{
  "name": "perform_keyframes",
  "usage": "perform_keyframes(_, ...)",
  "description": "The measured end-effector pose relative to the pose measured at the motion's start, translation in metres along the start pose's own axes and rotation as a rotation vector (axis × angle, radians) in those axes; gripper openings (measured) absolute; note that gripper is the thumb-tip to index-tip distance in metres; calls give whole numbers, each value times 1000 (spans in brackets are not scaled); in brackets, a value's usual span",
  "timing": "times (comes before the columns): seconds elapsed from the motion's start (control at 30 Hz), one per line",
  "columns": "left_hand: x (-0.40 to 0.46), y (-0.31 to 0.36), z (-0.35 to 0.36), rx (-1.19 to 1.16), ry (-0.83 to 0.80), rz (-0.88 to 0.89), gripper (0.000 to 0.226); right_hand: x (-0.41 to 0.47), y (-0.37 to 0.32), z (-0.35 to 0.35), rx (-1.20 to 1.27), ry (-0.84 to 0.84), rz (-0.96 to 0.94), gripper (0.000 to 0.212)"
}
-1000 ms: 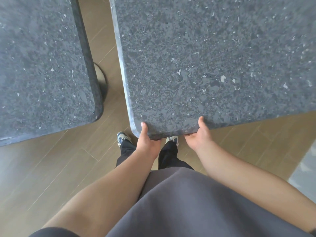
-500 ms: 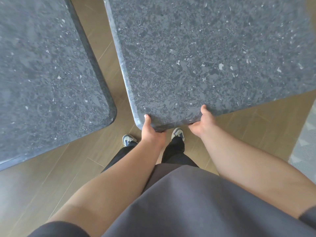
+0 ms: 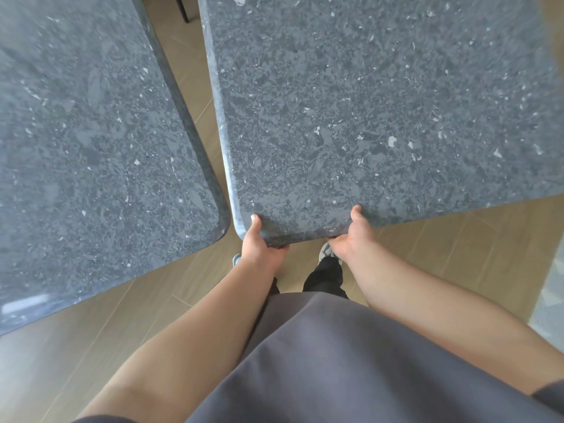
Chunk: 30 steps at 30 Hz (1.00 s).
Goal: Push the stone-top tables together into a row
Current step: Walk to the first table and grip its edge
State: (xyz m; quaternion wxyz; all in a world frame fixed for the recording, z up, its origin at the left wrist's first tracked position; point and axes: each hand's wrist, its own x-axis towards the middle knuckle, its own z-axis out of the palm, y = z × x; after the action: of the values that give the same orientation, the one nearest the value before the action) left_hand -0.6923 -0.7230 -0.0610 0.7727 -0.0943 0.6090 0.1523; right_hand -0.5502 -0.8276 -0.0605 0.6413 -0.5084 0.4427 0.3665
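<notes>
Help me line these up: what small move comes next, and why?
Probably swing the far end of the right table leftward. Both the left hand and right hand grip its near edge, the near corners almost meet the left table, but the floor gap widens farther away.

The right stone-top table point(image 3: 381, 102) has a dark grey polished stone surface, speckled with white and pale flecks, its rounded edge smooth with a faint sheen. The left stone-top table point(image 3: 85, 141) is the same mottled stone, glossy enough to show a pale reflection near its lower corner. The floor point(image 3: 91, 325) is light brown wood-look planking, matt. The person's shirt point(image 3: 335, 370) is soft, matt grey cloth.
</notes>
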Motion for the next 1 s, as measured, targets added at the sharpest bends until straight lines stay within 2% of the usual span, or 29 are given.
perform_keyframes(0.13,-3,1,2,-25,-23,1,50,-3,0,2,12,0,9,38)
perform_keyframes(0.27,-8,1,5,-29,-13,-3,58,-6,-1,4,36,-32,64,42)
perform_keyframes(0.5,-10,-2,10,-68,11,32,62,-8,-34,-16,-94,-115,294,55)
perform_keyframes(0.63,-14,-17,20,-36,105,135,45,-6,-63,-26,-230,-182,493,61)
perform_keyframes(0.7,-16,-34,23,8,198,227,26,-9,-74,-27,-312,-212,538,61)
perform_keyframes(0.77,-17,-54,24,-5,213,272,8,-13,-84,-26,-364,-225,548,56)
perform_keyframes(0.87,-32,-81,24,-87,109,264,25,-23,-97,-25,-429,-280,549,50)
perform_keyframes(0.93,-44,-94,22,-72,47,259,42,-32,-108,-29,-461,-324,542,47)
perform_keyframes(1.0,-58,-101,21,-31,4,280,50,-38,-120,-38,-482,-374,506,44)
